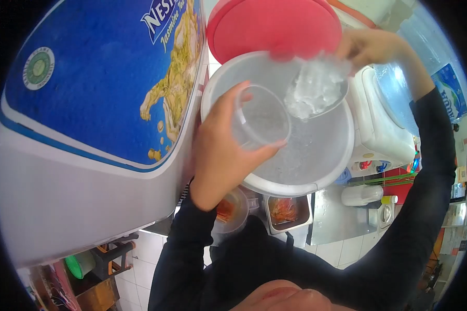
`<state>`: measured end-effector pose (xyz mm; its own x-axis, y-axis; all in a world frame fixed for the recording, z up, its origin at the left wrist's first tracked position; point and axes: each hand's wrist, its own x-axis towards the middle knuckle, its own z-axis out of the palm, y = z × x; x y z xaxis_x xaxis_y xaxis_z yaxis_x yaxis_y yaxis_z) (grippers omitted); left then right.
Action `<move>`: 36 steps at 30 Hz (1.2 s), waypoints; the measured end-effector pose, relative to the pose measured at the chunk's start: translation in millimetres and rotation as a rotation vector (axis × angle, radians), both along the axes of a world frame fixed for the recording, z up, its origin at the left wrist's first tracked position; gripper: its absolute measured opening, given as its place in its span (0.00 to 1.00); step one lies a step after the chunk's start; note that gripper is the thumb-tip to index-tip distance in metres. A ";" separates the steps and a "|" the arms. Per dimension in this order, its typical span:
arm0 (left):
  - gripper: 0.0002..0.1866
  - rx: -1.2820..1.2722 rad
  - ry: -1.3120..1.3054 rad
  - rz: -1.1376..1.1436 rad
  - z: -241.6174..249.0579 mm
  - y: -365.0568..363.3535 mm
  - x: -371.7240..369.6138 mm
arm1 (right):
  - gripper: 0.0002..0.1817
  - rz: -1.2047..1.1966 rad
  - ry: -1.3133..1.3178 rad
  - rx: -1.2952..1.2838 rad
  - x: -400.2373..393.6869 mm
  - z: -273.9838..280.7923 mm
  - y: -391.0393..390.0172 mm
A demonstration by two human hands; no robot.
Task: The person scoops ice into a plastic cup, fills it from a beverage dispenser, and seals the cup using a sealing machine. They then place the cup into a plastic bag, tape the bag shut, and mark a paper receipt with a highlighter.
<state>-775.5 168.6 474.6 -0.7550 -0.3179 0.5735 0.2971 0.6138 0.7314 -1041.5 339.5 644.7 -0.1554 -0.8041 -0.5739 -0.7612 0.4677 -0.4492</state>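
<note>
My left hand (pixel 218 150) is wrapped round a clear plastic cup (pixel 264 116), whose open mouth faces me over the left part of a large white bucket (pixel 348 140). My right hand (pixel 371 51), slightly blurred, grips an ice scoop (pixel 341 98) at the bucket's upper right. Heaped in the scoop is white crushed ice (pixel 312 90), close to the right of the cup but apart from it. More ice, partly hidden by the cup and my hand, seems to lie at the bottom of the bucket. The scoop's handle is hidden in my fingers.
A red round lid (pixel 272 26) lies behind the bucket. On the left stands a big blue-and-white drinks cooler (pixel 88 88). A white water dispenser (pixel 381 111) is close on the right. Nearer me are a metal food pan (pixel 288 213) and a clear tub (pixel 236 220) with orange-red contents.
</note>
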 end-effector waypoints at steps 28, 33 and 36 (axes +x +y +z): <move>0.46 0.216 0.180 -0.048 -31.7 -21.5 -53.0 | 0.17 -0.183 0.066 0.250 113.3 -378.5 -31.3; 0.46 0.324 0.174 -0.058 -32.0 -22.6 -52.0 | 0.15 -0.617 -0.064 0.151 128.5 -359.0 -32.9; 0.47 0.336 0.223 -0.019 -38.9 -27.6 -58.1 | 0.12 -0.490 -0.147 -0.082 92.7 -317.5 -25.1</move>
<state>-833.6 140.9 435.6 -0.6312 -0.5028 0.5906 0.4804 0.3443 0.8066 -948.8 314.3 327.2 -0.4476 -0.7005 -0.5558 -0.3877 0.7121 -0.5852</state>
